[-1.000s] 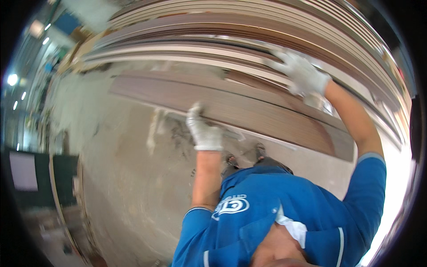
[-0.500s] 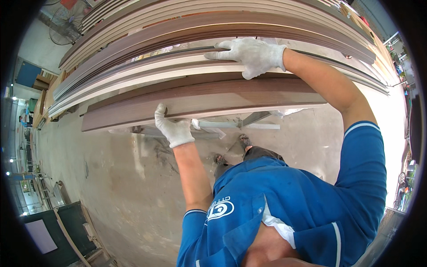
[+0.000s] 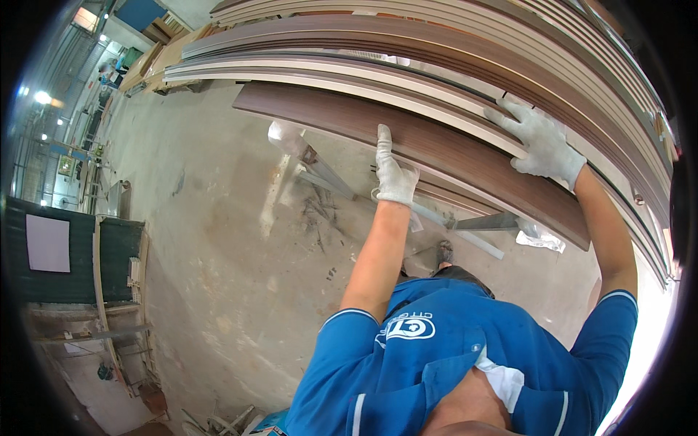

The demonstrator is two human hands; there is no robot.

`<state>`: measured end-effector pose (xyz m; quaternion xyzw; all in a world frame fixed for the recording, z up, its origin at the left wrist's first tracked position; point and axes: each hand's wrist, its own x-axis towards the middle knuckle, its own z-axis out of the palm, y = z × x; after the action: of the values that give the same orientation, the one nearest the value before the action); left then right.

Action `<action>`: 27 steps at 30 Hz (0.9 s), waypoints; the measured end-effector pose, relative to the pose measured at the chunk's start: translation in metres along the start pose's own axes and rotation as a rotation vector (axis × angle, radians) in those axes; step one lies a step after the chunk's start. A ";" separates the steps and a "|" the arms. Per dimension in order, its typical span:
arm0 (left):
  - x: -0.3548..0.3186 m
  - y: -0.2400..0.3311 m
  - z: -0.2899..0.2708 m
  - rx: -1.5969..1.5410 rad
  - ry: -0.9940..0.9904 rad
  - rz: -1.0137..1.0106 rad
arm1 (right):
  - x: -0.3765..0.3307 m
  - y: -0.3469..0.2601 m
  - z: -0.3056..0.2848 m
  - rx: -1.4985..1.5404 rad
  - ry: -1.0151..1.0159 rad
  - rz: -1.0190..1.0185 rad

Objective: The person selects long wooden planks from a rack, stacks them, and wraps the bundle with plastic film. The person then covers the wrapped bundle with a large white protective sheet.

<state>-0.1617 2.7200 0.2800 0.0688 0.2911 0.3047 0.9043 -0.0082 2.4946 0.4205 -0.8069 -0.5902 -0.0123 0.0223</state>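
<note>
A long brown wood-grain board (image 3: 407, 134) lies along the near side of the stack, its broad dark face showing. My left hand (image 3: 395, 174), in a pale knit glove, grips its near edge with the thumb on top; the other fingers are mostly hidden at the edge. My right hand (image 3: 545, 145), gloved alike, spreads its fingers over the board's far edge, toward the pale strips (image 3: 349, 86) beside it. Those fingers are stretched out and hold nothing.
More long brown profiles (image 3: 451, 40) lie beyond the strips. Below the board are metal support legs (image 3: 331, 183) and a plastic wrapping (image 3: 542, 238). Concrete floor (image 3: 218, 218) spreads to the left, with a dark green panel (image 3: 54, 283) at the far left.
The view has swung, so the stack now slants down to the right. The near board's broad brown face now shows more fully. My right hand has shifted closer to that board.
</note>
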 end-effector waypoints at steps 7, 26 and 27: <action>-0.003 0.019 -0.020 0.021 -0.281 -0.117 | -0.005 0.004 0.005 0.161 0.044 0.061; 0.002 0.025 -0.032 0.386 -0.285 -0.331 | 0.035 0.076 0.030 0.569 -0.315 0.507; 0.001 0.025 -0.031 0.387 -0.191 -0.287 | 0.044 0.089 0.033 0.634 -0.301 0.443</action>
<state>-0.1917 2.7385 0.2616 0.2271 0.2640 0.1038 0.9316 0.0894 2.5110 0.3880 -0.8602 -0.3736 0.2934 0.1851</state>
